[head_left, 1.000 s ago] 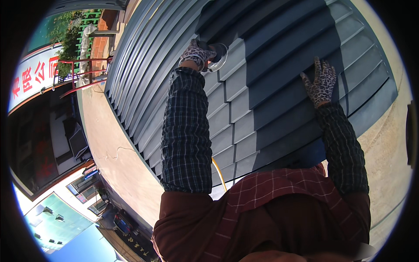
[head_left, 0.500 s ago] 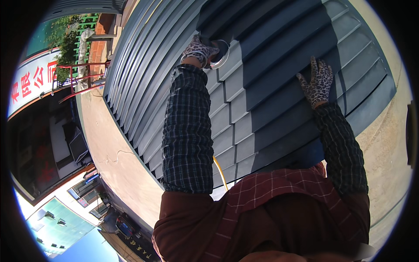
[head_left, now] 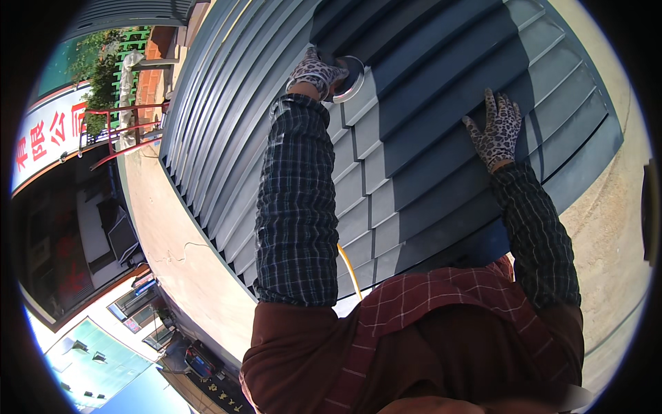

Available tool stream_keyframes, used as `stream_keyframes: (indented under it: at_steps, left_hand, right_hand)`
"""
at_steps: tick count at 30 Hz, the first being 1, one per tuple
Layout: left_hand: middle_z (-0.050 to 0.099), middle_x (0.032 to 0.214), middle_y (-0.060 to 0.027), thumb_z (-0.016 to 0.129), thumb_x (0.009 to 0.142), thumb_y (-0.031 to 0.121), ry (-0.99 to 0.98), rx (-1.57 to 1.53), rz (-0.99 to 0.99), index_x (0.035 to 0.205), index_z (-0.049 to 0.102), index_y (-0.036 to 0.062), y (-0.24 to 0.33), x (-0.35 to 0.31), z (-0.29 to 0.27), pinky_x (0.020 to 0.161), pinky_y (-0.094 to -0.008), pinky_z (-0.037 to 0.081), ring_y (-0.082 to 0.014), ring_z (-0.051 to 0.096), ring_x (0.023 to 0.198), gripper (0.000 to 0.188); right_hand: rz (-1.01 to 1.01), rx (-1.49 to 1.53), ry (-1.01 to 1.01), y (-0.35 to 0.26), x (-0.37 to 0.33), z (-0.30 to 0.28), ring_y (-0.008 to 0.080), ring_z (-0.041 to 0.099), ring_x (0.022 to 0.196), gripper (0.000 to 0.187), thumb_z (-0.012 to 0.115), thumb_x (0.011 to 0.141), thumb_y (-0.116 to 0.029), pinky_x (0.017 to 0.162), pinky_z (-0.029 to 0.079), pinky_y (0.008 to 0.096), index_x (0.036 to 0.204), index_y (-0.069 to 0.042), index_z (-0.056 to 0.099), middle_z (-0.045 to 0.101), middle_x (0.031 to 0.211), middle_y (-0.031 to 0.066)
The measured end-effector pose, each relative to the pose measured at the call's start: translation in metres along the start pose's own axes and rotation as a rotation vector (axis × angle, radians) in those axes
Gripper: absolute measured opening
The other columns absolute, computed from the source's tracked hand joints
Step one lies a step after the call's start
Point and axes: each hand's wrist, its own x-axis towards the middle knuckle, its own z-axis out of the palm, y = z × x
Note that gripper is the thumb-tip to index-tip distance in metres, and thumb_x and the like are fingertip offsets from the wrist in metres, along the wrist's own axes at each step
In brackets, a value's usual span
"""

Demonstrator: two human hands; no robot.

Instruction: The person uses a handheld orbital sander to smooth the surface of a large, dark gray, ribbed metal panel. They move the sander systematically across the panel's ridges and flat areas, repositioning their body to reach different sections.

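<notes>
Wearing a leopard-print glove, my left hand (head_left: 314, 73) is closed round a dark, round hand tool with a pale rim (head_left: 353, 81), like a disc sander. The tool lies against the grey slatted metal panels (head_left: 376, 165), at the edge of my shadow. My fingers and the shadow partly hide its body. Farther right, my right hand (head_left: 500, 130), gloved the same way, is spread flat on the shaded slats with fingers apart, holding nothing.
A yellow hose (head_left: 349, 268) shows between my left sleeve and the panels' near edge. Pale concrete ground (head_left: 186, 255) borders the panels. To the left stand a red metal frame (head_left: 127, 114), a green fence (head_left: 131, 52) and a building with a sign (head_left: 52, 134).
The round tool in my left hand has shifted slightly up and away over the slats, and its rim shows at a different angle. My right hand stays spread on the panel.
</notes>
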Motion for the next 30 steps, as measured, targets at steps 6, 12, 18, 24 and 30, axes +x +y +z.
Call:
stream_keyframes:
  at_steps: [6, 12, 18, 24, 30]
  left_hand:
    - [0.058, 0.145, -0.0199, 0.095, 0.072, 0.029, -0.048, 0.011, 0.017, 0.157, 0.039, 0.0066, 0.013, 0.004, 0.001, 0.109, -0.0391, 0.053, -0.0349, 0.063, 0.128, 0.104]
    - [0.055, 0.149, -0.0197, 0.095, 0.071, 0.032, -0.061, -0.048, -0.005, 0.158, 0.036, 0.0062, 0.018, 0.009, 0.007, 0.112, -0.0392, 0.051, -0.0342, 0.060, 0.132, 0.108]
    - [0.051, 0.155, -0.0172, 0.089, 0.075, 0.045, -0.107, 0.074, 0.030, 0.161, 0.033, 0.0102, 0.027, 0.007, -0.001, 0.120, -0.0394, 0.040, -0.0354, 0.051, 0.142, 0.108]
    - [0.050, 0.155, -0.0189, 0.087, 0.077, 0.047, -0.085, 0.088, 0.071, 0.162, 0.032, 0.0105, 0.039, 0.013, 0.004, 0.120, -0.0400, 0.040, -0.0361, 0.050, 0.142, 0.107]
    - [0.050, 0.154, -0.0211, 0.084, 0.079, 0.048, -0.116, 0.074, 0.094, 0.160, 0.035, 0.0100, 0.059, 0.014, 0.003, 0.118, -0.0409, 0.042, -0.0364, 0.051, 0.141, 0.102]
  right_hand:
    - [0.010, 0.000, -0.003, 0.001, -0.001, -0.001, 0.0331, 0.036, 0.149, 0.082, 0.074, 0.091, -0.047, 0.128, 0.018, 0.0499, 0.156, -0.010, 0.041, 0.047, 0.153, 0.0212]
    - [0.013, 0.017, -0.001, 0.000, -0.002, 0.000, 0.0337, 0.036, 0.150, 0.083, 0.074, 0.091, -0.047, 0.128, 0.018, 0.0502, 0.157, -0.010, 0.041, 0.047, 0.154, 0.0211]
    - [0.026, 0.025, -0.016, -0.002, -0.002, -0.002, 0.0345, 0.035, 0.150, 0.084, 0.074, 0.092, -0.049, 0.128, 0.018, 0.0503, 0.158, -0.011, 0.039, 0.046, 0.155, 0.0215]
    - [0.037, 0.029, -0.038, -0.006, -0.004, -0.008, 0.0350, 0.034, 0.151, 0.083, 0.073, 0.093, -0.049, 0.128, 0.017, 0.0504, 0.158, -0.011, 0.039, 0.045, 0.156, 0.0212]
    - [0.033, 0.045, -0.022, -0.004, -0.004, -0.006, 0.0348, 0.034, 0.151, 0.083, 0.074, 0.091, -0.048, 0.129, 0.016, 0.0500, 0.157, -0.011, 0.040, 0.046, 0.155, 0.0214]
